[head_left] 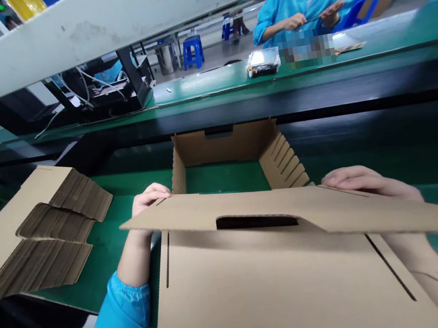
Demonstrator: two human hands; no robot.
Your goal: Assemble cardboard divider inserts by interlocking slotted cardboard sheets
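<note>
A large flat cardboard sheet [274, 284] with slits and a cut-out handle slot fills the near middle, its far flap bent up along a crease. My left hand [149, 200] grips the sheet's far left corner, fingers over the edge. On the far right my right hand [364, 183] is closed over the same edge; its thumb is hidden behind the flap. Beyond the sheet stands a cardboard frame [221, 143] with notched right side, on the green work surface [225, 177].
A stack of flat cardboard pieces [20, 216] lies at the left. Across the bench sits a co-worker in a blue smock [280, 9], near a pile of small packed items [263, 61]. Black equipment [121, 88] stands at the back left. A white beam [113, 21] crosses overhead.
</note>
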